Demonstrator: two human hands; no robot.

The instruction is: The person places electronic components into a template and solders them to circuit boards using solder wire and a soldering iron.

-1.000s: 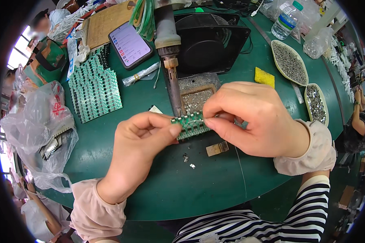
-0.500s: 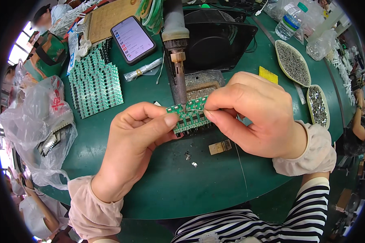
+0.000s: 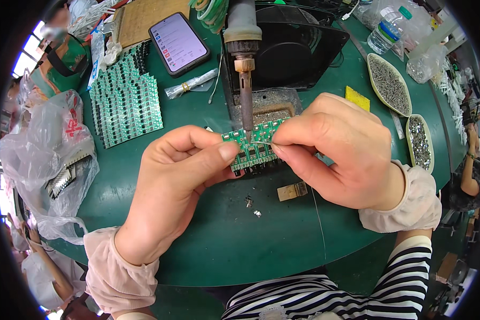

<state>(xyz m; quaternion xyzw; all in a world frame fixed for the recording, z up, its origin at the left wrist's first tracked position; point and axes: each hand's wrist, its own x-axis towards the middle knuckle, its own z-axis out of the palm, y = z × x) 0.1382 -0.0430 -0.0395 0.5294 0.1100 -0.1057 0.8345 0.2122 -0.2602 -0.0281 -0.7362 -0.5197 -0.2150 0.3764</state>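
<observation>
My left hand (image 3: 185, 165) pinches the left end of a green circuit board panel (image 3: 256, 151) between thumb and fingers. The panel is tilted, with small black chips on its face and dark parts along its lower edge. Above it hangs a soldering iron (image 3: 245, 80), its tip pointing down onto the board near the upper left. My right hand (image 3: 325, 149) is closed in a pinch on thin solder wire (image 3: 262, 142), whose end reaches the iron's tip. The wire's tail trails down over the table from under this hand.
Behind the iron stands a black fan (image 3: 293, 56). A phone (image 3: 179, 44) and a sheet of circuit boards (image 3: 125, 101) lie at the left, near a plastic bag (image 3: 42, 154). Trays of small metal parts (image 3: 389, 85) sit at the right, beside a yellow sponge (image 3: 357, 98). A small block (image 3: 292, 192) lies in front.
The view has shifted slightly. The board has slid a little to the left beneath the iron's tip, so the tip meets it further along. Both hands keep their grips.
</observation>
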